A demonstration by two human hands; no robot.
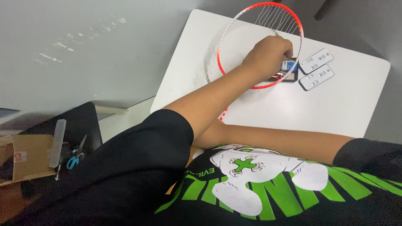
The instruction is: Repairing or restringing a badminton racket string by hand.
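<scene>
The left grip [268, 54] is clenched on a racket [259, 44] string; the right hand is hidden.

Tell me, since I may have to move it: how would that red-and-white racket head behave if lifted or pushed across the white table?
The racket head is a thin open hoop, so probably light. It lies flat, so it would likely slide on the smooth white table rather than roll. Only a few strings show, near the top; those may be slack and could snag. The left hand rests over it.
</scene>
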